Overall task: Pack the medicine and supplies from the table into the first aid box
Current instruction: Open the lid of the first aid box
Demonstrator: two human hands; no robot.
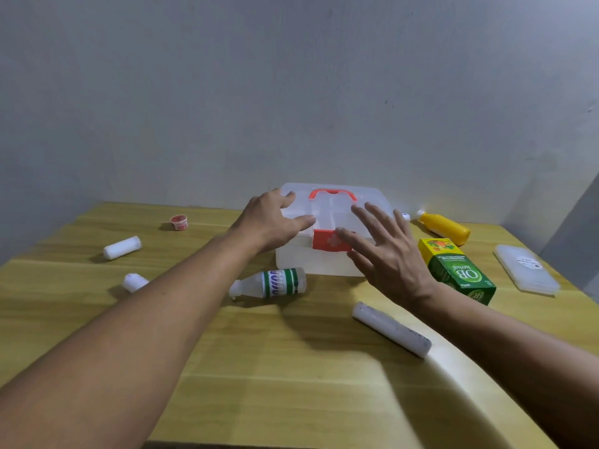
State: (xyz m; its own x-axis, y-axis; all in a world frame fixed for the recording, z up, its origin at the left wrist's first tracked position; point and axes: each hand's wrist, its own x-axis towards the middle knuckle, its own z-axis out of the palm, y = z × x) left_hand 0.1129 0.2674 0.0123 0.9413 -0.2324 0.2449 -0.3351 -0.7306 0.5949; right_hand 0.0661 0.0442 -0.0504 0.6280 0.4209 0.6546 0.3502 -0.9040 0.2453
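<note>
Left hand [270, 222] fingers [303, 220] loosely curled on the box [327, 267] lid, gripping nothing. Right hand [393, 257] fingers [348, 238] spread over red latch [325, 241]. Box closed, mid-worktop [291, 367]; bottle [275, 283], roll [390, 328], carton [457, 270] lie around it.

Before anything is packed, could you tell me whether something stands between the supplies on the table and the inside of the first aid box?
Yes: the box's own lid is shut, its red latch down at the front. The left hand rests on the lid; the right hand hovers open by the latch.
</note>
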